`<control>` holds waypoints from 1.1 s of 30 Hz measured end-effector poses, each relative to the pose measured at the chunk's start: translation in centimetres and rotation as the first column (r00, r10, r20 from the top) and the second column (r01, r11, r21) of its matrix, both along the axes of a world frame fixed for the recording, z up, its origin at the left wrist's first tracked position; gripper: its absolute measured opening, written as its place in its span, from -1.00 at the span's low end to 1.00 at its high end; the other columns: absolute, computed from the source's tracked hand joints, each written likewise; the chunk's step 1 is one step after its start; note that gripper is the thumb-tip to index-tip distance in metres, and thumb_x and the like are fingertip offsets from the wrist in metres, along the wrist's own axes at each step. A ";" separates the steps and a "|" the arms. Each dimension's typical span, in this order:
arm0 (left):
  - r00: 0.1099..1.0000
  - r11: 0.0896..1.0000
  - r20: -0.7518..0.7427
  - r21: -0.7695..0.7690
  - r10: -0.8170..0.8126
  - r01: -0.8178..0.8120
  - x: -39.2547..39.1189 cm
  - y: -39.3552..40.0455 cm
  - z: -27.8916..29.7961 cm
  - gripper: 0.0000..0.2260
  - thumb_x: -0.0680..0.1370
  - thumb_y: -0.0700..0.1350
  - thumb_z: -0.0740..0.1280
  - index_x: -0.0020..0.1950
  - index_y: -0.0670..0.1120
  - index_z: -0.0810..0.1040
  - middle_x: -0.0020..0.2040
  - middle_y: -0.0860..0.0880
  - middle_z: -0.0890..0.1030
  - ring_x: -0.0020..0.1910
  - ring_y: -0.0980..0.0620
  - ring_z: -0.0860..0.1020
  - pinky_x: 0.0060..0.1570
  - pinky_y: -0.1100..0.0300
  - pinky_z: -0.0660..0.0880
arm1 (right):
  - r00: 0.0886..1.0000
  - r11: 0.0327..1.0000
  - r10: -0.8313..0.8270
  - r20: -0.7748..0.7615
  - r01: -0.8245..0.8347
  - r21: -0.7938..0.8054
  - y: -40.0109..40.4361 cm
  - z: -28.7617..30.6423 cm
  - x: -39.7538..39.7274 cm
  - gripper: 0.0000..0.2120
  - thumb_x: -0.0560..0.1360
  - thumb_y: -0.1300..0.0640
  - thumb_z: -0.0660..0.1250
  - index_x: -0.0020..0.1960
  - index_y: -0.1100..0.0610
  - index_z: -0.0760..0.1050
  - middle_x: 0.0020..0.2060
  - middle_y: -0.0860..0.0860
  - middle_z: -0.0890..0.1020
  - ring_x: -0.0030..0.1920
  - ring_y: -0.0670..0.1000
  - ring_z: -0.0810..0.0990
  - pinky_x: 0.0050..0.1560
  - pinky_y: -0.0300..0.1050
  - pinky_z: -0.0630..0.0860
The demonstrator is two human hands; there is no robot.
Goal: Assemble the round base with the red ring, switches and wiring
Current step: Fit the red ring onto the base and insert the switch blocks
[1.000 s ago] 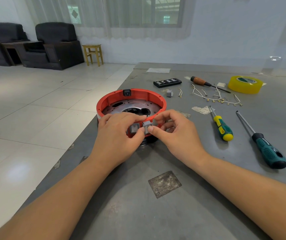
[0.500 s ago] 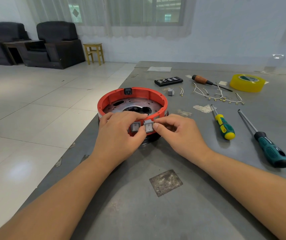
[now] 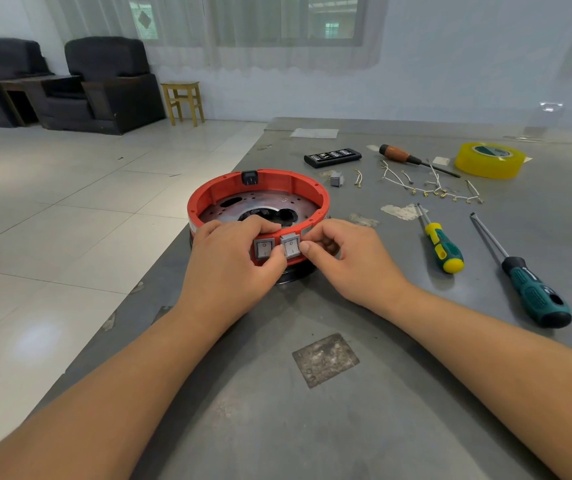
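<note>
The round base with its red ring stands near the table's left edge, a metal plate inside it and a black socket in its far wall. Two grey rocker switches sit side by side in the near wall: the left switch and the right switch. My left hand grips the ring's near wall, fingers curled over the rim, thumb between the switches. My right hand pinches the right switch at its right side. A spare grey switch and loose white wires lie beyond.
On the grey table lie a yellow-green screwdriver, a teal screwdriver, an orange-handled screwdriver, yellow tape, and a black bit case. The table's left edge drops to tiled floor.
The right switch has gone from tilted and proud of the ring to sitting in the wall beside the left one. My right hand's fingers have drawn back to its right side.
</note>
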State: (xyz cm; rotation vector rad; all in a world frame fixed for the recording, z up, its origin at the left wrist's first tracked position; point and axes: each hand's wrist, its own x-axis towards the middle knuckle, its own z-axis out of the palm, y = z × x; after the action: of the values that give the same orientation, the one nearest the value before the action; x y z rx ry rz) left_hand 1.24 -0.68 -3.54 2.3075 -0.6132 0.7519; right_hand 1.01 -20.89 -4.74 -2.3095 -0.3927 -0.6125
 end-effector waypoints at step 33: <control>0.987 0.988 -0.055 0.009 -0.152 0.153 1.6 2.3 -0.4 -0.78 0.62 -0.06 0.43 0.27 0.11 0.64 0.09 0.39 0.51 0.15 0.38 0.42 0.31 0.05 0.36 | 0.993 0.987 -0.064 0.095 0.077 -0.143 -1.0 0.2 -0.2 -0.69 0.63 0.10 0.33 0.37 0.08 0.52 0.35 -0.03 0.43 0.33 -0.07 0.45 0.29 -0.25 0.36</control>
State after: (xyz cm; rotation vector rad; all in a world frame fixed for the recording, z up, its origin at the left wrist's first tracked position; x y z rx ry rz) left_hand 2.83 1.63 -3.96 2.2556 -0.7623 0.6127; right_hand 0.80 -21.88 -4.56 -2.4499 -0.4119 -0.7478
